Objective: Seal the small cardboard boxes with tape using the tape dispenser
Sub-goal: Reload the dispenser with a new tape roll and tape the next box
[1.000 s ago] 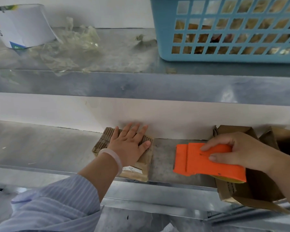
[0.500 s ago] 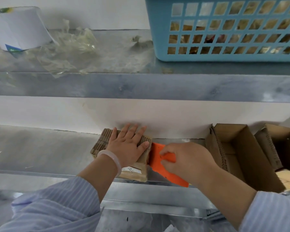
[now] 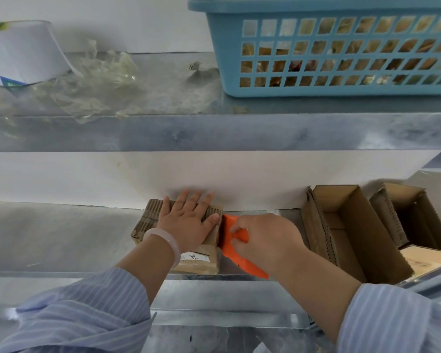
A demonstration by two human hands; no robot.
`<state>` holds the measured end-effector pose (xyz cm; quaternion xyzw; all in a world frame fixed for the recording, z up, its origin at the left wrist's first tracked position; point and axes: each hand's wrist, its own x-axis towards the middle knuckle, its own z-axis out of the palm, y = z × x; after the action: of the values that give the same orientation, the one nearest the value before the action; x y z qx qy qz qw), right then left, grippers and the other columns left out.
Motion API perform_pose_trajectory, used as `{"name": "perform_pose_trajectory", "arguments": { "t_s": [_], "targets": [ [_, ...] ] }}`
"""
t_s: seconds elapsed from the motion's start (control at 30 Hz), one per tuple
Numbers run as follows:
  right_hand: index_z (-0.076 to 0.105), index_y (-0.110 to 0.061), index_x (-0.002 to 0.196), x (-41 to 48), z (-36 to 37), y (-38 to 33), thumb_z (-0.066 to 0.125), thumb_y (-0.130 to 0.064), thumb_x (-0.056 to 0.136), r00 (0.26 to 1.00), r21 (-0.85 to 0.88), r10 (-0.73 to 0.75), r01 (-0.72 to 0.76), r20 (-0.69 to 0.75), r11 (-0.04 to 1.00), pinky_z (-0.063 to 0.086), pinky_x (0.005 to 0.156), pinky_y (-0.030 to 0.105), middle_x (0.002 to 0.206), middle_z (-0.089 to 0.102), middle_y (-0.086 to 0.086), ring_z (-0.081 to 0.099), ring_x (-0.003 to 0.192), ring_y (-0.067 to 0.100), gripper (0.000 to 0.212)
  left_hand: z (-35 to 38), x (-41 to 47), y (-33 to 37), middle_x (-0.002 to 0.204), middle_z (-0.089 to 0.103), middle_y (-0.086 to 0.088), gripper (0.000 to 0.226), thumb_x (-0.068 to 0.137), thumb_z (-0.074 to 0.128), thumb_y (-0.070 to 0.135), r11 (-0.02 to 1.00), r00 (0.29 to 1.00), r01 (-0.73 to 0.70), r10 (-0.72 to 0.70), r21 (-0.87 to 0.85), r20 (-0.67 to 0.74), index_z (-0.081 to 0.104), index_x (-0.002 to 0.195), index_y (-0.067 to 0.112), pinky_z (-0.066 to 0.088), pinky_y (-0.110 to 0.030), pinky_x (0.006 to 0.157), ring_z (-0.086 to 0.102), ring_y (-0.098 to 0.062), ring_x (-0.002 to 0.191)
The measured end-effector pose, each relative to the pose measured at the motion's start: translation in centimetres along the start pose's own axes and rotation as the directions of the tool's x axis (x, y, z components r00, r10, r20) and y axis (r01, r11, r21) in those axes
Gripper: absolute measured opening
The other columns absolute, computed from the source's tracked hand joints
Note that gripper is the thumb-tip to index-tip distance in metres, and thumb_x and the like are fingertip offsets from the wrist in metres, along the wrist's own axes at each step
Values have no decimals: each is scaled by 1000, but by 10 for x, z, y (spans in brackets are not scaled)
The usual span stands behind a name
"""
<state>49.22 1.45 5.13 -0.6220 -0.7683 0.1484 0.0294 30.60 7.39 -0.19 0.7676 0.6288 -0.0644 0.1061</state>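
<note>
Orange tape dispenser (image 3: pixel 228 238): on the lower metal shelf (image 3: pixel 61 233), mid-scene, just right of the small cardboard box (image 3: pixel 148 220). Its long axis runs far to near, slanting right toward the near edge; the far end points at the wall and its left edge touches the box's right side.

Right hand (image 3: pixel 265 238): fingers curled round the dispenser, clamped on it from the right.

Left hand (image 3: pixel 186 225): flat on top of the box, fingers straight and slightly apart, tips toward the far wall. Pale bracelet (image 3: pixel 163 235) at the wrist.

Box: far end against the wall, long axis far to near, white label on the near end.

Right of the dispenser: two open cardboard boxes (image 3: pixel 354 225), side by side.

Upper shelf (image 3: pixel 214 133): blue plastic basket (image 3: pixel 341 90) at right, crumpled clear plastic (image 3: pixel 92 80) and a white paper cup (image 3: pixel 28 52) at left.
</note>
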Motion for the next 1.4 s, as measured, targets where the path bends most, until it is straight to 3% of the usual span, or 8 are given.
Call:
{"name": "perform_pose_trajectory", "arguments": {
  "t_s": [0.13,0.43,0.67,0.77,0.9,0.97,1.13,1.4],
  "targets": [
    [60,-36,109,4,12,-2,44,-43,92,1000,-36,12,-13,-28,999,45,70,30,100,68,-5,64,93,21,24,-1,-1,-1,164,-5,12,60,98,8,61,1000,1000,3,-3,-18,-7,-10,152,44,-10,-51,120,-14,-16,150],
    [53,-38,117,7,32,21,38,-53,96,997,-13,66,-67,-27,998,52,76,34,101,68,-5,64,94,23,30,0,-7,1,164,-5,13,61,97,10,63,999,999,-23,22,-43,-34,-6,153,43,-11,-48,120,-13,-13,150],
    [30,-40,144,-10,31,61,32,-40,98,987,-283,-140,113,-77,952,47,67,30,110,64,-3,63,91,22,46,-7,-9,-12,164,3,11,62,98,10,63,994,997,75,-76,-74,-16,-3,154,41,-8,-49,119,-5,-15,151],
    [24,-36,151,-2,43,75,52,-21,89,975,-451,-219,188,-18,872,38,65,33,103,64,4,63,84,27,69,-9,-8,-16,164,7,11,63,97,11,64,992,996,85,-86,-91,-8,-1,154,41,-7,-49,119,-3,-15,151],
    [69,-27,120,-1,73,91,71,-20,58,965,-649,-259,172,-39,741,38,69,40,77,65,12,59,63,29,63,-7,-10,-14,163,9,10,63,97,12,64,992,995,82,-87,-97,-42,0,155,41,-6,-50,121,-1,-16,151],
    [73,-22,113,-9,95,92,57,-22,68,964,-633,-265,198,-11,748,34,81,45,89,70,18,64,80,36,47,-7,-11,-14,163,10,10,63,97,13,64,991,995,81,-87,-104,-56,1,155,41,-6,-50,121,-1,-16,151],
    [70,-12,120,-28,147,76,37,-27,72,988,-526,-151,108,-39,843,21,106,51,122,60,33,54,115,47,60,-6,-14,-15,163,10,10,63,97,15,63,990,995,63,-73,-127,-74,2,155,41,-7,-50,121,-1,-15,151],
    [74,-30,77,-6,135,63,41,-29,68,996,-356,-34,4,-78,935,28,104,49,119,63,22,65,102,37,35,-8,-18,-20,163,11,9,64,97,14,64,994,996,19,-28,-104,-85,0,155,40,-5,-50,121,0,-16,151]
  ]
}}
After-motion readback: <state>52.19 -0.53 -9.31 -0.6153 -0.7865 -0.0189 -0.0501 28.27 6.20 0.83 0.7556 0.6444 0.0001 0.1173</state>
